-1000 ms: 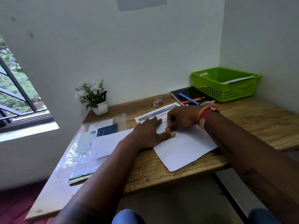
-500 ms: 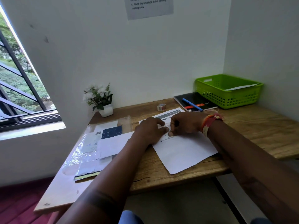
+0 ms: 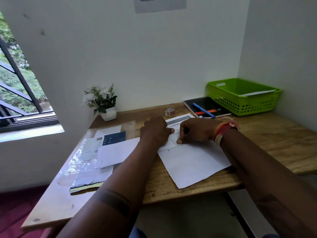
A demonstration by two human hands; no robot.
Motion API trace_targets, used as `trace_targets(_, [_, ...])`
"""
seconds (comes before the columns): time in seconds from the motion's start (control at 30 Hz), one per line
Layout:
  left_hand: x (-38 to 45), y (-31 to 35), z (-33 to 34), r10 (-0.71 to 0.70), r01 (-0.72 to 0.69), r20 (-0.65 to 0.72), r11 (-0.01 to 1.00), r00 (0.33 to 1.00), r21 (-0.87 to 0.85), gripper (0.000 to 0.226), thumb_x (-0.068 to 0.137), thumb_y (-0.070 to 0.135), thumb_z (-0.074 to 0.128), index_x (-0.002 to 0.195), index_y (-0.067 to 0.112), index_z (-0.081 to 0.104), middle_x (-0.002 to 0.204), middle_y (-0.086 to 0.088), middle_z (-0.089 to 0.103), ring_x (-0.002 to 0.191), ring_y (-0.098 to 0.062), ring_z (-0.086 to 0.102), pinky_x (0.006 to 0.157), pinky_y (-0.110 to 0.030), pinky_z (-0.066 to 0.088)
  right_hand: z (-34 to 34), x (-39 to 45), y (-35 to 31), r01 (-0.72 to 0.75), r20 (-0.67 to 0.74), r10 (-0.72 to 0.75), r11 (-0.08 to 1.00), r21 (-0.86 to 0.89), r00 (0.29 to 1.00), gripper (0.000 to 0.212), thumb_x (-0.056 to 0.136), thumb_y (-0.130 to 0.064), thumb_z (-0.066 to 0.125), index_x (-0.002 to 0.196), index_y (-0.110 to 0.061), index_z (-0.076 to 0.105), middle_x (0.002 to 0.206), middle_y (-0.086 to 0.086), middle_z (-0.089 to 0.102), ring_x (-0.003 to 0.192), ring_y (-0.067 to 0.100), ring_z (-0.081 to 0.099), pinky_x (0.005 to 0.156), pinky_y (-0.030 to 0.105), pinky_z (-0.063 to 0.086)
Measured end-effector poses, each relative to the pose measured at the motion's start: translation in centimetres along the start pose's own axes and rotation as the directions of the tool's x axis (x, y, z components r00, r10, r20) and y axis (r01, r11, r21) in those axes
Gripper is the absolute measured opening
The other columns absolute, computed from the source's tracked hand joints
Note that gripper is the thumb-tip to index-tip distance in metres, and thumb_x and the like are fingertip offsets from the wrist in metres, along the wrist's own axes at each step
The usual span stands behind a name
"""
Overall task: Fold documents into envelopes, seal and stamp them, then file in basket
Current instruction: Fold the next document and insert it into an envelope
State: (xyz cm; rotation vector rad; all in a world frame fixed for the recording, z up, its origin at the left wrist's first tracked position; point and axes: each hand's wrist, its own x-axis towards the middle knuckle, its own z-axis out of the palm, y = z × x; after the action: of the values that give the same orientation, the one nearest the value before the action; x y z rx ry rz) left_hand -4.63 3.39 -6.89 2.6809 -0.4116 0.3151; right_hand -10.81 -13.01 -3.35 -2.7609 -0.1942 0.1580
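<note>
A white document (image 3: 192,160) lies on the wooden desk (image 3: 274,134), its near half folded up over the printed far half. My left hand (image 3: 155,131) presses on the fold with curled fingers. My right hand (image 3: 195,131), a red and white band at the wrist, pinches the folded edge beside it. A white envelope (image 3: 118,152) lies flat to the left of the document. The green basket (image 3: 243,97) stands at the back right with a white sheet inside. A small tape roll (image 3: 169,112) sits behind my hands.
A clear plastic sleeve with papers (image 3: 85,162) covers the desk's left part. A potted white flower (image 3: 103,102) stands at the back wall. A black notebook with a blue pen (image 3: 204,110) lies beside the basket. A window (image 3: 18,86) opens at left.
My left hand's fingers curled and slid toward the far end of the fold. My right hand stays pinching the edge. The camera view shifted slightly.
</note>
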Motion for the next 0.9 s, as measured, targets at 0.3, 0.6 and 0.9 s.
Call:
trace_targets(0.3, [-0.3,-0.7,0.5,0.01,-0.021,-0.052,0.976,0.999,-0.215,0.022,0.089,0.042,0.072,0.078,0.029,0.058,0.09,0.009,0.064,0.095,-0.021,0.06,0.084,-0.042,0.048,0.1,0.2,-0.1,-0.05,0.025,0.049,0.998,0.048,0.998,0.029,0.082,-0.047,0.076,0.102,-0.03,0.063,0.099,-0.01,0.059,0.093,0.012,0.057,0.083,0.028,0.046])
trace_targets(0.6, [-2.7,0.8,-2.0,0.072,-0.259,-0.397,0.86,0.915,-0.44,0.014,0.087,0.028,0.077,0.092,0.019,0.067,0.092,0.008,0.067,0.091,-0.012,0.061,0.086,-0.034,0.045,0.3,-1.5,-0.6,-0.013,-0.166,0.115,0.858,0.514,0.979,0.018,0.082,-0.032,0.08,0.073,-0.019,0.07,0.066,-0.007,0.069,0.061,0.012,0.062,0.052,0.021,0.045])
trace_targets(0.9, [-5.9,9.4,-9.1,-0.157,-0.238,-0.47,0.699,0.868,-0.674,0.02,0.099,0.041,0.055,0.091,0.025,0.064,0.081,0.013,0.066,0.078,-0.005,0.06,0.07,-0.028,0.045,-3.8,-5.8,-4.0,0.385,-0.805,-0.074,0.901,0.199,0.588,0.015,0.092,-0.041,0.062,0.088,-0.027,0.059,0.078,-0.015,0.07,0.068,0.0,0.065,0.06,0.023,0.05])
